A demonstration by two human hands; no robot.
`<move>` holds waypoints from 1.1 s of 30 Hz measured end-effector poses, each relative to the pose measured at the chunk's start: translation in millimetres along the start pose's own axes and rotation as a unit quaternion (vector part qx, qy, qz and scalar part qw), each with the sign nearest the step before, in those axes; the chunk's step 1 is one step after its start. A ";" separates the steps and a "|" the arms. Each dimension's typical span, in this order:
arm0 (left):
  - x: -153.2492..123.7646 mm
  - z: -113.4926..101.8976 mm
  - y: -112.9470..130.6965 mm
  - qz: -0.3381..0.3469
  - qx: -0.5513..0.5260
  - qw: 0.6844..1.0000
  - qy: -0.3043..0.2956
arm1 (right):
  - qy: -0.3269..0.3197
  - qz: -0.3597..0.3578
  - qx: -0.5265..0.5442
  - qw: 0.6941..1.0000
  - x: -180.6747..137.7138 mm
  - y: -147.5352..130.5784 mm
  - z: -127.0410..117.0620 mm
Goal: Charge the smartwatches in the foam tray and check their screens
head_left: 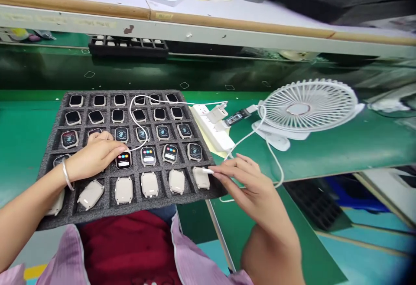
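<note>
Head view: the left hand (pixel 95 155) lies at about 8 o'clock on the grey foam tray (pixel 130 94), fingers together against a lit smartwatch (pixel 123 160), with no clear grip. The right hand (pixel 248 188) is at the tray's 4 o'clock corner, fingers pinched on the end of a white cable (pixel 206 171), just beside a beige watch (pixel 201 178). A snag in the cable's loose loops, which cross the tray toward the power strip (pixel 211 126), could flip watches from their slots.
</note>
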State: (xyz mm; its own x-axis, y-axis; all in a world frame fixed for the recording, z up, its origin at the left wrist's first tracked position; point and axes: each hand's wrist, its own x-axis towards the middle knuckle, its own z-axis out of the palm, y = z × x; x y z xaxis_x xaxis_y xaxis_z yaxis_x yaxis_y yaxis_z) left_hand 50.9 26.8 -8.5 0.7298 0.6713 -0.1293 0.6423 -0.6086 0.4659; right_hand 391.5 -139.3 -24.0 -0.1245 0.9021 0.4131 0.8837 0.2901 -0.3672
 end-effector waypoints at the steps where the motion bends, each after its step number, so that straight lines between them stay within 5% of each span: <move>1: 1.4 0.2 -1.5 0.003 0.003 1.000 -0.002 | -0.011 0.000 -0.002 1.000 -6.3 1.3 -2.9; 6: 3.8 -0.1 -1.8 0.000 0.009 1.000 -0.015 | -0.092 -0.018 -0.026 0.995 -19.9 0.4 -7.3; 15: 3.6 -0.7 4.2 -0.026 0.003 0.999 -0.041 | -0.087 -0.023 -0.036 0.995 -7.1 9.3 -2.8; 21: -2.3 -10.2 7.8 -0.050 -0.071 0.995 0.052 | -0.092 -0.010 -0.153 0.984 -3.6 18.3 18.4; 25: -49.6 -42.1 3.4 -0.032 -0.103 0.971 0.213 | -0.080 -0.046 -0.159 0.983 -5.6 22.8 17.8; 27: -85.1 -55.7 -0.6 -0.023 -0.131 0.963 0.233 | -0.064 -0.085 -0.160 0.981 -6.2 28.1 17.1; 30: -134.1 -57.3 -4.5 -0.020 -0.133 0.977 0.164 | -0.028 -0.145 -0.169 0.974 -4.8 38.7 20.2; 33: -162.2 -36.6 -7.7 -0.018 -0.041 0.996 0.081 | -0.023 -0.160 -0.162 0.973 -1.2 43.5 23.8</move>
State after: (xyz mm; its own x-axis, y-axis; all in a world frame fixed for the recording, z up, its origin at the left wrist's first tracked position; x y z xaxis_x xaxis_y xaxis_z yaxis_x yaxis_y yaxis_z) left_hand -81.0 -62.0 40.9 0.6546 0.7560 -0.0072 0.6417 -0.5506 0.5339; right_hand 419.4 -120.2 -60.3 -0.4301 0.7980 0.4221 0.8915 0.4491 0.0595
